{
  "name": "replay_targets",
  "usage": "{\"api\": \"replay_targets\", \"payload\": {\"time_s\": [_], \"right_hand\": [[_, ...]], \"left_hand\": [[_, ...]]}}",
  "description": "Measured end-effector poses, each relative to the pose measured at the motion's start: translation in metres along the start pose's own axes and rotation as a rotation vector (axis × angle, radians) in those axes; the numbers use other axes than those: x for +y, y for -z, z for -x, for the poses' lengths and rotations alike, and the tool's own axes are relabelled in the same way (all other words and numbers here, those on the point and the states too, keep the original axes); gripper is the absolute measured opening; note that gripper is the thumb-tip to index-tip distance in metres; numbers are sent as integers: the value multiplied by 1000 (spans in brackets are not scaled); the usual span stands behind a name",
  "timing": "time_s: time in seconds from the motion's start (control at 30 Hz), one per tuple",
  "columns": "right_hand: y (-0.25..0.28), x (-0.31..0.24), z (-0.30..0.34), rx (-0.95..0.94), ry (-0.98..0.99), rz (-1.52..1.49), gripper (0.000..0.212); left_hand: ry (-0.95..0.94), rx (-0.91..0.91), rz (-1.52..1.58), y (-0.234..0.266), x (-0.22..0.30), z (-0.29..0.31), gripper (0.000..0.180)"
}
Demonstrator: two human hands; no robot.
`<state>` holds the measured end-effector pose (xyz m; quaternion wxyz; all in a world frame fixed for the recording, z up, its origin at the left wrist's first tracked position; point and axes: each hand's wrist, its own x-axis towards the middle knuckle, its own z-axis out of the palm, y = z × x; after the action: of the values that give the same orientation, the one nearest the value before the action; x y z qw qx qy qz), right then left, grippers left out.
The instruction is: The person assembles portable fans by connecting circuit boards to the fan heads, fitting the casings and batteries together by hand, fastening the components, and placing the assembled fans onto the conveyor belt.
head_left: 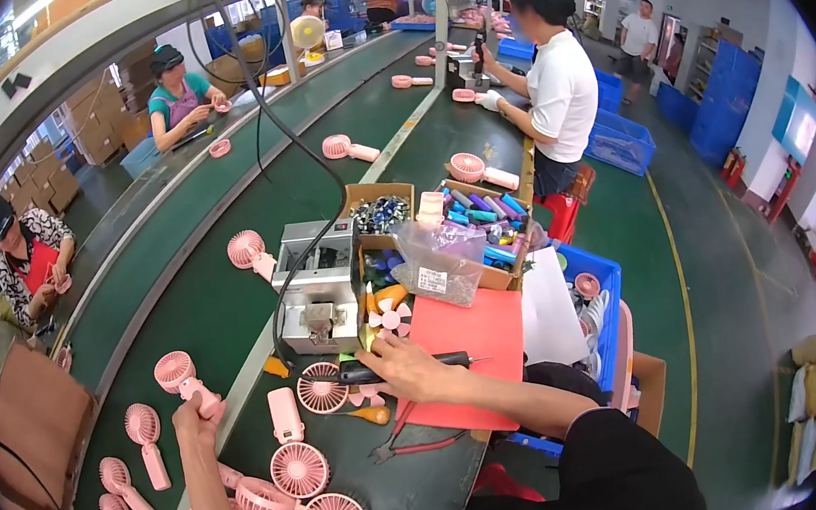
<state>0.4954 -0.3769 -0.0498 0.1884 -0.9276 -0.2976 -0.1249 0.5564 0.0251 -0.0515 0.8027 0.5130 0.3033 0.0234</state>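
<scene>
My left hand is closed around the handle of a pink handheld fan, at the edge of the green belt. My right hand lies over a black electric screwdriver, fingers curled about its body; the bit points right. Beneath and beside that hand are a round pink fan grille and white fan blades. A pink handle part lies on the bench between my hands. Close to my left forearm, several pink grilles and fan bodies are piled together.
A grey metal machine stands ahead, beside cardboard boxes of screws and coloured parts. Red-handled pliers and an orange-handled screwdriver lie nearby. More fans rest on the belt. Co-workers work along the line.
</scene>
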Motion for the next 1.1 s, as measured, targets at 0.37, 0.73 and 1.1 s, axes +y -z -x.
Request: {"api": "replay_targets", "payload": {"time_s": [0.37, 0.73, 1.1], "right_hand": [[47, -25, 21, 325, 98, -193, 40], [58, 3, 45, 299, -39, -223, 30], [208, 220, 14, 425, -302, 388, 19]], "left_hand": [[-660, -20, -700, 16, -7, -2, 22], [-1282, -762, -1013, -135, -121, 248, 29], [-1278, -885, -930, -180, -240, 252, 20]]}}
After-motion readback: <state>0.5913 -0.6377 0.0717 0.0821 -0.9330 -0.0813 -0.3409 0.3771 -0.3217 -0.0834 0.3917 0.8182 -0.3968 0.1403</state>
